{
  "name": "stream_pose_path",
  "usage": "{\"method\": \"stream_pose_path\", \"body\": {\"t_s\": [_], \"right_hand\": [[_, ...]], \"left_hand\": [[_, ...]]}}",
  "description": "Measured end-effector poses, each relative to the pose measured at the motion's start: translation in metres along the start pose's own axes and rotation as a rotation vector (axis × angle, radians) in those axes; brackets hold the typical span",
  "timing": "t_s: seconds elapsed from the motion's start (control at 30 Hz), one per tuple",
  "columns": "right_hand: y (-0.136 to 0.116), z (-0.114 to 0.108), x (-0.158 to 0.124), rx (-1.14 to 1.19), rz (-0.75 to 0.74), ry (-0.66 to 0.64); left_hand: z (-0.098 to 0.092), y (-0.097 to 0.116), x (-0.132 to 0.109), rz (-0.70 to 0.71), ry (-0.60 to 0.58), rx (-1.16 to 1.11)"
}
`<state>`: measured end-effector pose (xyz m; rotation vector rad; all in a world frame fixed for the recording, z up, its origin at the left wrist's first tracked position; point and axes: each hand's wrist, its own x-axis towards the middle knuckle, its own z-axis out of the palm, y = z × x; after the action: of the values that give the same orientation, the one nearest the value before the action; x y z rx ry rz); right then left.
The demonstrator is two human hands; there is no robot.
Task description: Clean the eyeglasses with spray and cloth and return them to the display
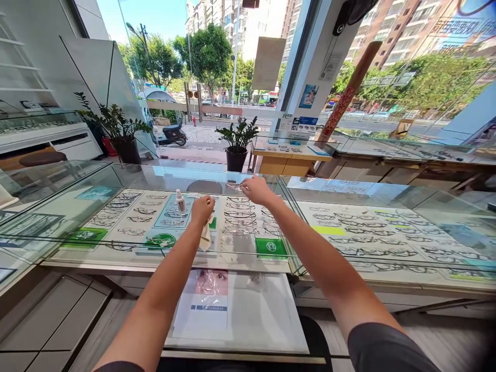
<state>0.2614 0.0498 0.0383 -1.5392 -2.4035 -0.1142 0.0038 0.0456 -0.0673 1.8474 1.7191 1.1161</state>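
Note:
My left hand is closed around a pale cloth that hangs down from the fist, over the glass counter top. A small white spray bottle stands on the glass just left of it. My right hand reaches farther out, fingers curled at a pair of thin-framed glasses lying on the glass. Rows of spectacle frames lie in the showcase below both hands.
A pulled-out drawer shelf with a printed leaflet juts toward me under the counter. More showcases with frames extend right. Two potted plants stand beyond the counter by the shop window.

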Motion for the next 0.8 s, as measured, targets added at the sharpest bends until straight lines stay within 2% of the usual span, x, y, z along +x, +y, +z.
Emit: {"method": "stream_pose_path", "body": {"t_s": [0.17,0.27,0.33,0.4,0.57,0.67,0.73,0.8], "right_hand": [[-0.031,-0.016,-0.062,0.070,0.001,0.051],[-0.045,-0.008,-0.102,0.213,-0.052,0.156],[-0.053,0.001,-0.126,0.287,-0.087,0.235],[-0.060,0.009,-0.145,0.319,-0.117,0.326],[-0.076,0.023,-0.176,0.260,-0.201,0.472],[-0.081,0.031,-0.186,0.218,-0.269,0.505],[-0.082,0.037,-0.191,0.195,-0.325,0.515],[-0.083,0.041,-0.196,0.170,-0.363,0.515]], "left_hand": [[-0.004,0.015,-0.013,-0.008,0.014,-0.050],[-0.008,0.030,-0.028,-0.004,-0.008,-0.118],[-0.012,0.042,-0.040,-0.014,-0.065,-0.187],[-0.016,0.053,-0.055,-0.056,-0.175,-0.275],[-0.024,0.075,-0.101,-0.230,-0.571,-0.502],[-0.024,0.081,-0.123,-0.372,-0.808,-0.816],[-0.024,0.080,-0.132,-0.454,-0.907,-0.991],[-0.024,0.076,-0.137,-0.487,-0.944,-1.046]]}}
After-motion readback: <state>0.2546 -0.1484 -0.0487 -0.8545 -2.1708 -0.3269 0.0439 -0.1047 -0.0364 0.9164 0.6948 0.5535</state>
